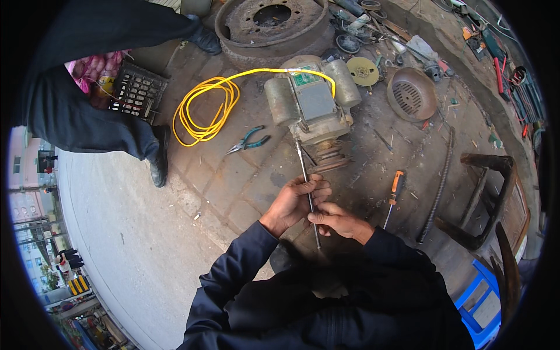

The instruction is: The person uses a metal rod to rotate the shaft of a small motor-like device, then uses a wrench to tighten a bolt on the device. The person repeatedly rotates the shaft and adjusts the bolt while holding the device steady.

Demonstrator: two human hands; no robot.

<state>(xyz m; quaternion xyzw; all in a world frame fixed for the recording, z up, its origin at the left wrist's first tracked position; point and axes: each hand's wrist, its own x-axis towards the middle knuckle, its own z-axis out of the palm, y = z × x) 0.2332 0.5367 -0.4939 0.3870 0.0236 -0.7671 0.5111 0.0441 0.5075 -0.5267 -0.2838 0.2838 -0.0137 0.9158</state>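
My left hand (291,204) is closed around a long, slim metal rod (304,166) with a brighter, thicker far end. Lower down the same rod, my right hand (343,223) grips it between thumb and fingers. The rod's far tip reaches the near left edge of an electric motor (318,99); I cannot tell whether it touches. The motor lies on the ground, with two grey cylinders on its sides and a rusty grooved pulley (329,156) facing me. A yellow cable (201,114) runs from it into a loose coil at the left.
Pliers (249,140) lie left of the motor. To the right are an orange-handled screwdriver (396,188), a ribbed steel bar (438,184), a perforated metal bowl (412,94) and a wooden-framed chair (496,169). A rusty wheel rim (233,41) stands behind. Another person's legs (93,125) are at left.
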